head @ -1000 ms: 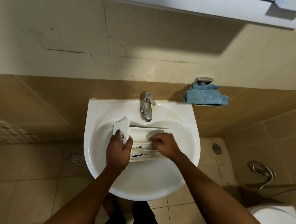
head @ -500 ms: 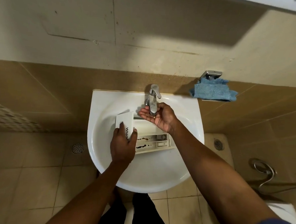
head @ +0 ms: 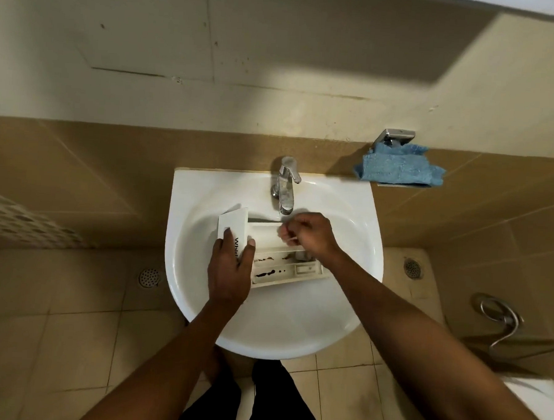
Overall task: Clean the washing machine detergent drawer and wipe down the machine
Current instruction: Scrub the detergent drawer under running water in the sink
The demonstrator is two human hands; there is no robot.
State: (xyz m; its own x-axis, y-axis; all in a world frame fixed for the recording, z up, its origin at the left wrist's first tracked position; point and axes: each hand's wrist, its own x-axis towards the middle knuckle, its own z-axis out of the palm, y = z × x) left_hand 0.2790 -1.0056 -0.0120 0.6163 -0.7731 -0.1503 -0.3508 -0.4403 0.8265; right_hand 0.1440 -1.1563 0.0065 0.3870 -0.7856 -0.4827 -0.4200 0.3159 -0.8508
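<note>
Right hand (head: pixel 309 234), back from the tap (head: pixel 285 191), now curled loosely, empty, over the drawer (head: pixel 285 268) beside the clamping left hand (head: pixel 230 271): scrubbing resumes.

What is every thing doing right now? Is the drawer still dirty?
Detergent drawer: lying in the sink, dark grime in its compartments.
Left hand: gripping the drawer's white front.
Right hand: fingers curled over the drawer's back part.
Tap: no running water that I can see.
Sink: white, unplugged or not, hidden.
Blue cloth: crumpled on the wall holder, unused.
</note>
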